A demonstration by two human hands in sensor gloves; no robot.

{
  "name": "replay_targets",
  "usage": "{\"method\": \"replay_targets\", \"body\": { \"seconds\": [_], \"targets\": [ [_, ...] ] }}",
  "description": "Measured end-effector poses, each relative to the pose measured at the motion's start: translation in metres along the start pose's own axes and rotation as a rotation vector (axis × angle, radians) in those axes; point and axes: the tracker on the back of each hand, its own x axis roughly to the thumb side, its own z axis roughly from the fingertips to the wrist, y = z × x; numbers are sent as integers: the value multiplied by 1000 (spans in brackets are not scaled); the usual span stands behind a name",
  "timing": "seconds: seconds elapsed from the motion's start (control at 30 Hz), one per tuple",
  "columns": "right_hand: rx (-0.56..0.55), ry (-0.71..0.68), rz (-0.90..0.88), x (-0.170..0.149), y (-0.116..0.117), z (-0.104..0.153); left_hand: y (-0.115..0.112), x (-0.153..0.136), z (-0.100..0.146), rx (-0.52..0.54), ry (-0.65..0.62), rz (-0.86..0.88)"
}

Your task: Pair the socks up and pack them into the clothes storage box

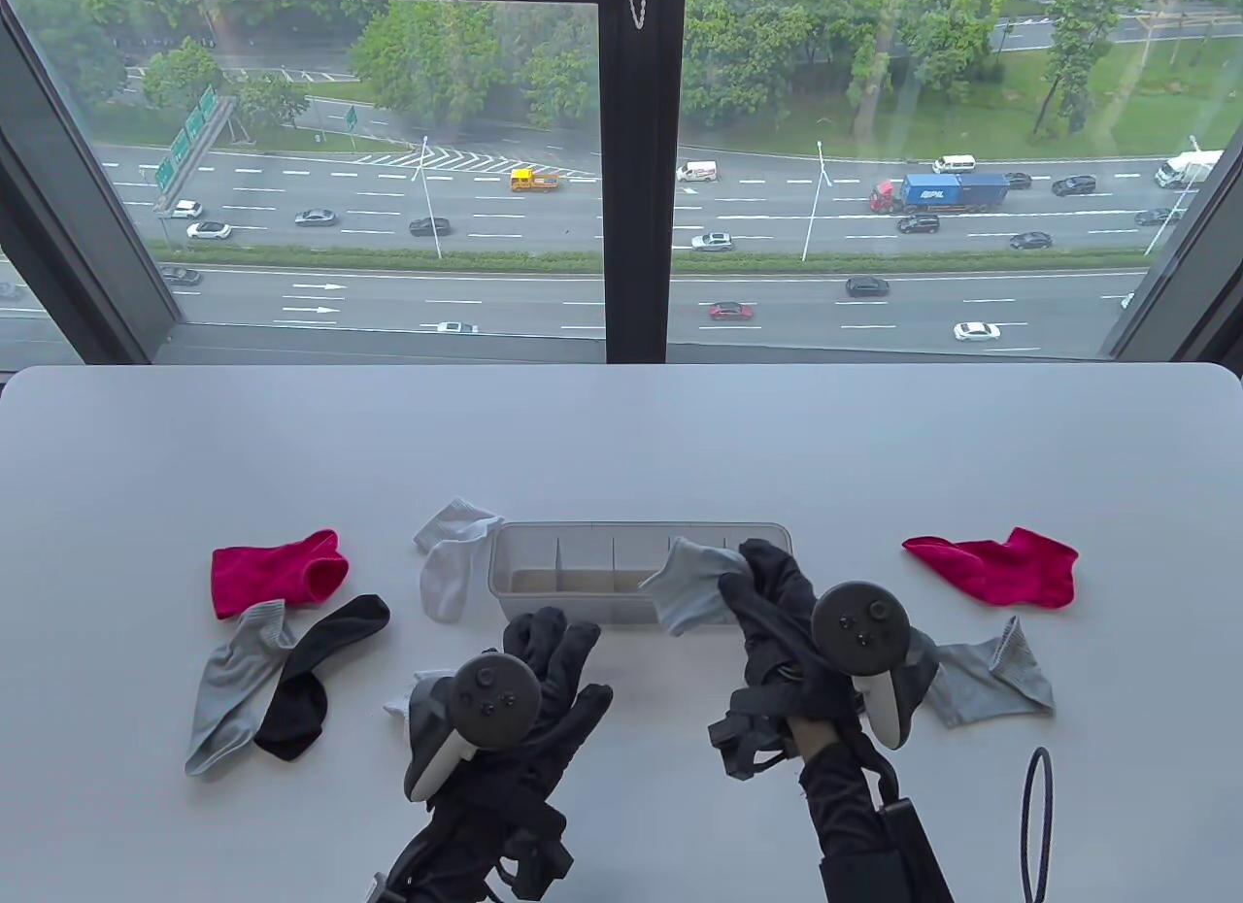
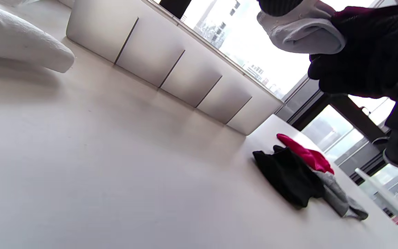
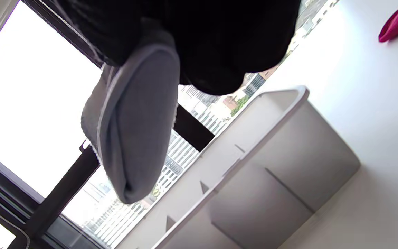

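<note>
The translucent storage box (image 1: 583, 578) with dividers stands mid-table. My right hand (image 1: 753, 583) grips a folded light grey sock pair (image 1: 685, 583) just above the box's right end; the right wrist view shows the bundle (image 3: 133, 131) hanging over the box rim (image 3: 282, 95). My left hand (image 1: 558, 655) hovers in front of the box with fingers spread, holding nothing. A white sock (image 1: 449, 568) lies at the box's left end. Left of it lie a red sock (image 1: 277, 573), a grey sock (image 1: 228, 685) and a black sock (image 1: 316, 665). To the right lie a red sock (image 1: 1000, 568) and a grey sock (image 1: 991, 685).
A bit of white fabric (image 1: 396, 706) shows beside my left wrist. In the left wrist view another black sock (image 2: 288, 176) lies by the right red sock (image 2: 306, 155). A dark cable loop (image 1: 1037, 825) rests near the front right edge. A window stands behind the table.
</note>
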Motion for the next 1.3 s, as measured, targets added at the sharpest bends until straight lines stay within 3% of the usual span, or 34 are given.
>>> {"method": "replay_targets", "body": {
  "seconds": [0.1,0.27,0.37,0.43,0.5,0.57,0.67,0.8,0.87,0.97,1.03,1.13,1.23,1.3],
  "targets": [
    [-104,42,218,7,1,-17,-9,10,-3,-69,17,-148],
    [-145,89,526,7,29,-35,-16,16,-3,-98,4,-189],
    [-112,100,594,1,50,-40,-15,14,-4,-103,3,-167],
    [-25,94,600,-2,61,-40,-14,12,-5,-111,-2,-137],
    [21,65,569,-1,59,-37,-13,9,-5,-116,2,-123],
    [-71,42,533,2,48,-33,-13,7,-4,-119,6,-118],
    [-83,42,594,0,28,-25,-12,5,-3,-115,8,-106],
    [126,184,747,-26,25,-10,-11,6,-3,-105,-2,-99],
    [292,294,761,-46,38,-2,-11,6,-3,-103,-11,-101],
    [462,354,763,-70,59,4,-12,6,-3,-105,-17,-85],
    [543,300,794,-76,70,6,-12,5,-3,-86,4,-88],
    [400,140,898,-70,68,12,-11,3,-3,-64,25,-79],
    [423,106,710,-61,67,16,-11,1,-3,-40,0,-26],
    [385,0,568,-39,66,22,-13,-4,-3,-65,10,73]
  ]
}}
